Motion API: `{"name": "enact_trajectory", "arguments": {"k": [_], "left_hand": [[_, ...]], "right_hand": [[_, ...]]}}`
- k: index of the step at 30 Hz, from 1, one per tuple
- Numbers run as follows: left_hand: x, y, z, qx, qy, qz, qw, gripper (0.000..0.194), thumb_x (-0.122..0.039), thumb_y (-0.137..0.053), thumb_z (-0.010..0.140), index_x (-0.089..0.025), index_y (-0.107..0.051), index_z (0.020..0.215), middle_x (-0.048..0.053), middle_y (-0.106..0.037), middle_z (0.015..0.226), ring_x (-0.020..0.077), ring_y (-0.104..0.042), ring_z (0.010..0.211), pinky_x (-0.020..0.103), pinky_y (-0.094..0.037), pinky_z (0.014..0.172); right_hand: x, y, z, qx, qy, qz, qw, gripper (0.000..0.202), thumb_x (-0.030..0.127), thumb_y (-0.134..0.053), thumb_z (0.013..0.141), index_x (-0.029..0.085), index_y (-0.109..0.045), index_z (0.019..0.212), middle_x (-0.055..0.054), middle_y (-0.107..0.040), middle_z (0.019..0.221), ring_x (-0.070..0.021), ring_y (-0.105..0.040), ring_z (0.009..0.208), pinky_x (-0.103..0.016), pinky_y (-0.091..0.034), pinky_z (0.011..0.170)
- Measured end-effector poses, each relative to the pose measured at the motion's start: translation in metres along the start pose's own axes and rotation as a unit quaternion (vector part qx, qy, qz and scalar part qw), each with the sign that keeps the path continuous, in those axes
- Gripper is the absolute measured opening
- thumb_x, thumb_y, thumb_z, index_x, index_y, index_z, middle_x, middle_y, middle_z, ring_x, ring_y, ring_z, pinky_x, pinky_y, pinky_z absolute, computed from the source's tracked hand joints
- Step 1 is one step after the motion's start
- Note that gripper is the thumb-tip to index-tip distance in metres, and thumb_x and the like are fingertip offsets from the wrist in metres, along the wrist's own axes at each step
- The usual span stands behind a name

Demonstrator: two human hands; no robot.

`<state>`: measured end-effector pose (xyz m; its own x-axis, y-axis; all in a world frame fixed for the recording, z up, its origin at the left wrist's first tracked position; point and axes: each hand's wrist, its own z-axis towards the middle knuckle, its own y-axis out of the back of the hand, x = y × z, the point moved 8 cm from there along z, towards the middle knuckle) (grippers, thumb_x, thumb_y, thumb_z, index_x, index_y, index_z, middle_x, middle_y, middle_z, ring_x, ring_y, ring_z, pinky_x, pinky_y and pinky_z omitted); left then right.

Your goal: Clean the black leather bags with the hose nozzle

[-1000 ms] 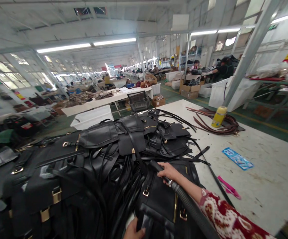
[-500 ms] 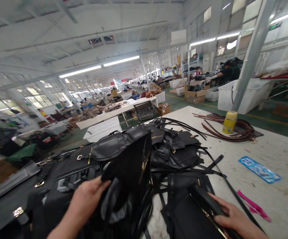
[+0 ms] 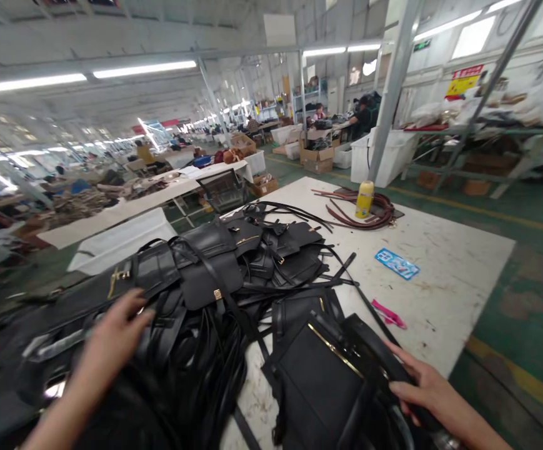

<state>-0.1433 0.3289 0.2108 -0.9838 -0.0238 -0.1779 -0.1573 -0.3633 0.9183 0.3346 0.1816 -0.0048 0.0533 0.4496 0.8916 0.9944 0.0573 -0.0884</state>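
Observation:
My right hand (image 3: 423, 390), at the lower right, is closed around the thick edge of a black leather bag (image 3: 320, 369) with a gold zipper. That bag hangs over the near part of the table, and the far side of the grip is hidden. My left hand (image 3: 116, 337), slightly blurred, hovers over a heap of black leather bags (image 3: 144, 269) with its fingers apart and nothing plainly held. Near it, a black flap with a gold buckle (image 3: 218, 294) lies on the heap. Loose black straps (image 3: 219, 356) hang in a bundle between my hands.
On the white table (image 3: 458, 250) stand a yellow canister (image 3: 363, 199) and coiled brown straps (image 3: 383, 212). A blue packet (image 3: 397, 263) and a pink tool (image 3: 388, 314) lie nearer. Beyond are a white bin (image 3: 125, 240), a chair (image 3: 224, 190) and a metal post (image 3: 388, 94).
My left hand has let go of the raised black piece and moved left. My right hand still grips the black bag, whose zipper now shows more. The view has turned right.

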Motion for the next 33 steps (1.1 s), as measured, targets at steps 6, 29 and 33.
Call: {"name": "enact_trajectory", "arguments": {"k": [6, 29, 33], "left_hand": [[-0.168, -0.238, -0.233, 0.219, -0.126, -0.105, 0.962, 0.048, -0.025, -0.043, 0.071, -0.017, -0.052, 0.118, 0.01, -0.044, 0.129, 0.0227, -0.038, 0.12, 0.034, -0.036, 0.097], [-0.203, -0.284, -0.301, 0.242, -0.13, -0.102, 0.956, 0.059, -0.037, -0.049, 0.074, -0.028, -0.032, 0.13, 0.007, -0.036, 0.136, 0.0346, -0.027, 0.124, 0.062, -0.019, 0.098], [-0.201, -0.283, -0.301, 0.257, -0.106, -0.108, 0.955, 0.055, -0.045, -0.045, 0.076, -0.026, -0.038, 0.127, 0.008, -0.04, 0.133, 0.036, -0.028, 0.123, 0.063, -0.015, 0.099]], "right_hand": [[-0.007, 0.008, 0.007, -0.015, -0.023, -0.047, 0.999, 0.081, 0.033, -0.058, 0.068, 0.02, -0.015, 0.136, -0.002, -0.06, 0.079, -0.0108, -0.051, 0.042, -0.022, -0.043, 0.036], [0.013, -0.179, 0.079, 0.256, -0.016, -0.236, 0.937, 0.05, 0.014, -0.063, 0.057, 0.017, -0.061, 0.106, 0.004, -0.061, 0.061, -0.0144, -0.058, 0.054, -0.022, -0.046, 0.052], [0.02, -0.2, 0.097, 0.243, -0.018, -0.293, 0.925, 0.046, 0.015, -0.069, 0.051, 0.019, -0.066, 0.097, 0.004, -0.063, 0.066, -0.0186, -0.059, 0.07, -0.024, -0.046, 0.063]]}}
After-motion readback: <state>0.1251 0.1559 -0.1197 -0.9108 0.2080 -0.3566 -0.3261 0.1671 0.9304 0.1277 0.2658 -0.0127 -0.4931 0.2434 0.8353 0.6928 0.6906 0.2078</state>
